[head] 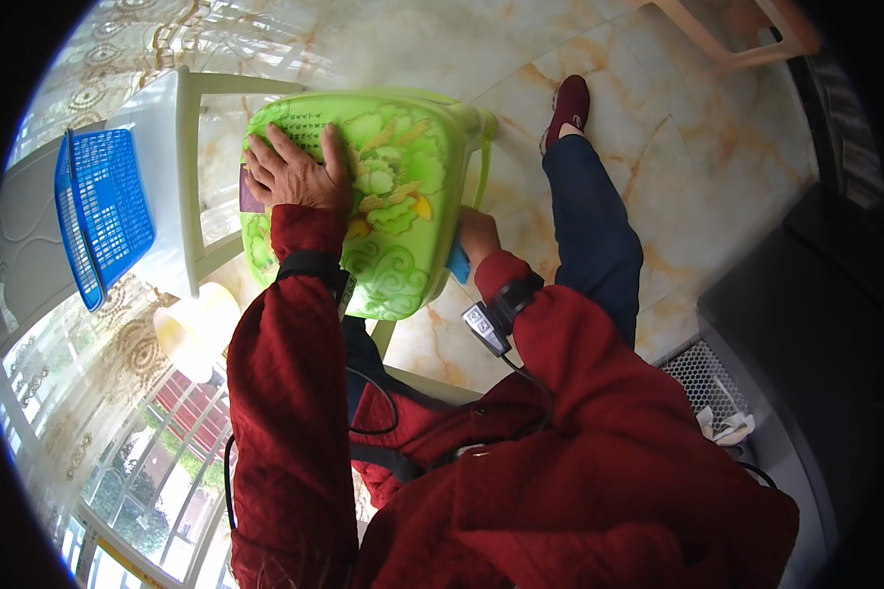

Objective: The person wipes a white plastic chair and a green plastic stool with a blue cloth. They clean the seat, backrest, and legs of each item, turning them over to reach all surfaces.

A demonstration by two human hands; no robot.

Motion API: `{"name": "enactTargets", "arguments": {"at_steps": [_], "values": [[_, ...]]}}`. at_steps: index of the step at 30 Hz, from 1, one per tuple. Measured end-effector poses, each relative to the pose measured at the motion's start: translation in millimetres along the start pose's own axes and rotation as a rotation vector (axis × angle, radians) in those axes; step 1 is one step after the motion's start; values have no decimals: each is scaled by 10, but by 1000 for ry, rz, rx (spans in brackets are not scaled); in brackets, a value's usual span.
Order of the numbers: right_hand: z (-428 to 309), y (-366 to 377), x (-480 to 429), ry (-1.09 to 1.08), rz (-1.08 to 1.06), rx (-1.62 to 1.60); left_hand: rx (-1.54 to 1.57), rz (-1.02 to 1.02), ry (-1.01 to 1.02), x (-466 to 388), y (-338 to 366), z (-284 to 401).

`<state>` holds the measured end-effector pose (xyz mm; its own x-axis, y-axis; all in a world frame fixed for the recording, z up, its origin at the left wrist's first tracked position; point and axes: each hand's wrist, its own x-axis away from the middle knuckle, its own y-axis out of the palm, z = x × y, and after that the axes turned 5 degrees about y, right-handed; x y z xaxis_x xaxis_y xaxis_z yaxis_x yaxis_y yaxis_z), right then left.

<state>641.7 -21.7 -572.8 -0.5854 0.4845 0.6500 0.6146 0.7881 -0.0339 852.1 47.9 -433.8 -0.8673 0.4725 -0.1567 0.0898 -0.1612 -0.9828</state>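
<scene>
A green plastic stool [398, 272] stands before me, its seat moulded with leaves, a flower and scrollwork, with printed characters near one edge. My left hand [306, 173] lies flat on that seat, fingers spread and nothing held. Low against the stool's right side, my right hand [479, 235] grips a blue cloth [457, 263]. Only a small part of the cloth shows; the stool hides the rest, along with some of my right fingers.
To the left, a blue plastic basket [110, 206] rests on a white plastic chair [189, 184]. A pale bin-like container [197, 331] is below it. An orange plastic stool [737, 44] is at the upper right. A black piece of furniture [795, 316] stands at the right, on marbled floor tiles [678, 184].
</scene>
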Motion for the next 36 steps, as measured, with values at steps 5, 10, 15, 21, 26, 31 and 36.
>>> {"name": "enactTargets", "arguments": {"at_steps": [5, 10, 15, 21, 26, 31, 36], "values": [[53, 1, 236, 26, -145, 368, -7, -1, -8, -3, -3, 9], [383, -61, -168, -85, 76, 640, 3, 0, -3, 4, -8, 7], [504, -731, -864, 94, 532, 645, 3, 30, 31, 17, 23, -22], [-3, -974, -1701, -175, 769, 409, 8, 52, 26, 13, 72, -35], [-50, -885, -1895, -118, 863, 401, 7, 67, 52, 19, 79, -41], [576, -647, -1737, 6, 255, 818, 6, 91, 67, 9, 74, -26], [1228, -527, -1168, 281, -146, 1070, -27, 8, 44, 8, -1, 8]]}}
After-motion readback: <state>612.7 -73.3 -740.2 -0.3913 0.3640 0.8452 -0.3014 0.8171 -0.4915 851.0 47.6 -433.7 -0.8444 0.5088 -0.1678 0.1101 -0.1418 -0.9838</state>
